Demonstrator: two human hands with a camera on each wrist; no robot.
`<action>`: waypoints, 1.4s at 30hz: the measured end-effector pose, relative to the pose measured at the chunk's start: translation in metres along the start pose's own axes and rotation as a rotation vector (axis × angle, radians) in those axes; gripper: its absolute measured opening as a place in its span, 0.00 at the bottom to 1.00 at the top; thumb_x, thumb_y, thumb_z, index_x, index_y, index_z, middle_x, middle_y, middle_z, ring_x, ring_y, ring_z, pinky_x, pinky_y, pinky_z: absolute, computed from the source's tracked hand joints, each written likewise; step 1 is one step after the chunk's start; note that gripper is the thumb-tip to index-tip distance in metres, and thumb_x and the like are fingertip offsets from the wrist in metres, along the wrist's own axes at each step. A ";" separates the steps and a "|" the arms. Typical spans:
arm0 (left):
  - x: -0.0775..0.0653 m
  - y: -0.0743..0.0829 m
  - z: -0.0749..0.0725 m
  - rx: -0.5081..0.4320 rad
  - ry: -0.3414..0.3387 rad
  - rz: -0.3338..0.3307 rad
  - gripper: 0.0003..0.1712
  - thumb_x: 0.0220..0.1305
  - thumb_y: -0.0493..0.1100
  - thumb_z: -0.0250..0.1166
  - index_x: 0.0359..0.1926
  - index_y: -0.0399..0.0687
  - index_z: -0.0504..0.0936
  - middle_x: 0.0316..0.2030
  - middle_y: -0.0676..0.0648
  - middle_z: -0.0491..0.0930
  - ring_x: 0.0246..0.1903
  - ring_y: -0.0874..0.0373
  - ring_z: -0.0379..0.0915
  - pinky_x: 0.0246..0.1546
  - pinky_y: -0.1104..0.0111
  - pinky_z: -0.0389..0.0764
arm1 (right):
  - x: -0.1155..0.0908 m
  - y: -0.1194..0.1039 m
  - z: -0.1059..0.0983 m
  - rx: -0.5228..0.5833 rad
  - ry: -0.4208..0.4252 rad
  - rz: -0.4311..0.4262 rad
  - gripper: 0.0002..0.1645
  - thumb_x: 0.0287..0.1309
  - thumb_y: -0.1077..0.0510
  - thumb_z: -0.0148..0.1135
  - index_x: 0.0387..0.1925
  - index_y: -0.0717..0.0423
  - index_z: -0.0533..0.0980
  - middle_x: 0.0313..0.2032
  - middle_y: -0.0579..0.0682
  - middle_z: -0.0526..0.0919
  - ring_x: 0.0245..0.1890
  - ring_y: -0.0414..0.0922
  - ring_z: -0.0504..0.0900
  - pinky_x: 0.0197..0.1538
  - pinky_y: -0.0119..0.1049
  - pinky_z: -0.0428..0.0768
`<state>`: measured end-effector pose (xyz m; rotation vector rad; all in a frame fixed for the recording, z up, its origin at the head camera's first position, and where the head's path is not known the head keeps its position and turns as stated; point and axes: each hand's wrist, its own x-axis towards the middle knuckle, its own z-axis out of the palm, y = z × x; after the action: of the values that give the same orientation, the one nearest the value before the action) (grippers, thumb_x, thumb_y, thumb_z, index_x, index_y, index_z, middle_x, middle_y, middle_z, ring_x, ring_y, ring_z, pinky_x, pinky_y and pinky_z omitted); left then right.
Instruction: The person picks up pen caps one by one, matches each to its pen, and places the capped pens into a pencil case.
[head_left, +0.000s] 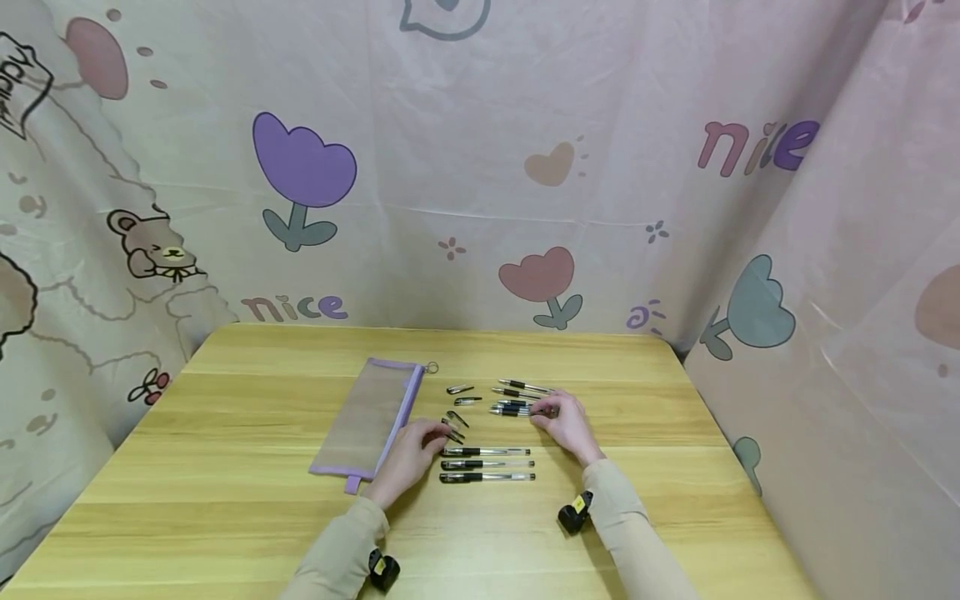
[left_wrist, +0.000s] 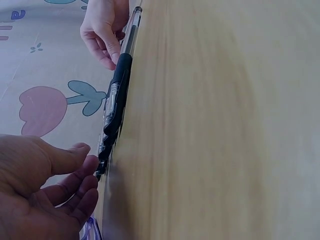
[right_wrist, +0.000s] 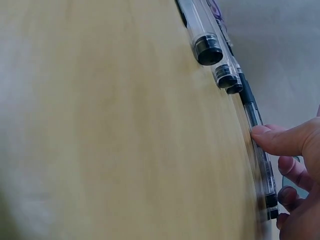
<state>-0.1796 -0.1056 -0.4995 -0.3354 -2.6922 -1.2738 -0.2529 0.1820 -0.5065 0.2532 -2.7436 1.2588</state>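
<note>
My left hand [head_left: 411, 457] is low over the table, its loosely bent fingertips at a black pen cap [head_left: 454, 435]; in the left wrist view nothing shows between thumb and forefinger. My right hand [head_left: 566, 423] pinches an uncapped black gel pen [right_wrist: 261, 155] near the table, thumb on its clear barrel. Several other uncapped pens [head_left: 517, 393] lie beside that hand. More loose caps [head_left: 468, 401] lie between the hands. Nearer me, three capped gel pens [head_left: 487, 477] are laid out in parallel rows.
A mesh zip pouch with purple edging [head_left: 405, 410] lies flat left of the pens, a ring at its zip end. The wooden table [head_left: 225, 433] meets a printed curtain [head_left: 450, 150] at the back and sides. Black wrist devices [head_left: 574, 513] sit on both sleeves.
</note>
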 end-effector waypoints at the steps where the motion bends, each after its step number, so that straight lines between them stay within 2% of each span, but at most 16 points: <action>1: 0.000 0.000 0.000 -0.002 0.000 -0.001 0.11 0.64 0.32 0.66 0.47 0.41 0.86 0.46 0.42 0.86 0.49 0.46 0.81 0.57 0.50 0.79 | 0.000 0.000 0.000 -0.003 0.002 -0.002 0.08 0.49 0.65 0.76 0.32 0.52 0.88 0.36 0.49 0.84 0.38 0.43 0.78 0.49 0.41 0.74; 6: 0.000 0.001 -0.001 -0.005 -0.006 -0.004 0.11 0.64 0.32 0.65 0.47 0.40 0.85 0.45 0.42 0.86 0.49 0.46 0.81 0.55 0.50 0.80 | 0.001 0.002 0.002 -0.026 0.019 -0.020 0.07 0.49 0.64 0.76 0.32 0.51 0.88 0.38 0.49 0.86 0.41 0.47 0.80 0.55 0.48 0.74; 13: 0.000 0.000 0.000 -0.002 -0.018 -0.014 0.12 0.65 0.32 0.65 0.48 0.40 0.85 0.47 0.41 0.86 0.50 0.44 0.81 0.57 0.49 0.79 | 0.001 0.002 0.002 -0.036 0.022 -0.012 0.06 0.49 0.63 0.77 0.31 0.51 0.88 0.38 0.50 0.86 0.43 0.50 0.81 0.65 0.56 0.64; 22: -0.001 -0.002 0.001 -0.012 -0.012 -0.008 0.12 0.65 0.31 0.65 0.48 0.40 0.85 0.47 0.41 0.86 0.50 0.45 0.81 0.56 0.50 0.80 | 0.001 0.002 0.002 -0.044 0.022 -0.013 0.05 0.50 0.62 0.76 0.31 0.53 0.88 0.36 0.50 0.85 0.45 0.52 0.79 0.59 0.54 0.63; 37: 0.000 -0.003 0.000 -0.023 -0.001 -0.001 0.12 0.65 0.31 0.64 0.48 0.39 0.85 0.46 0.41 0.86 0.48 0.46 0.81 0.54 0.51 0.81 | -0.001 0.002 -0.001 -0.020 -0.004 -0.001 0.04 0.51 0.62 0.76 0.29 0.51 0.87 0.37 0.51 0.85 0.51 0.56 0.77 0.64 0.56 0.61; 42: -0.001 -0.003 0.000 -0.021 0.001 -0.001 0.12 0.65 0.31 0.64 0.48 0.39 0.85 0.45 0.41 0.86 0.47 0.47 0.82 0.53 0.52 0.82 | -0.004 0.000 -0.002 -0.025 -0.005 -0.006 0.04 0.51 0.62 0.75 0.30 0.52 0.87 0.39 0.52 0.85 0.56 0.58 0.76 0.68 0.59 0.59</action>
<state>-0.1799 -0.1079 -0.5018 -0.3361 -2.6799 -1.3034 -0.2493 0.1841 -0.5058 0.2616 -2.7585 1.2237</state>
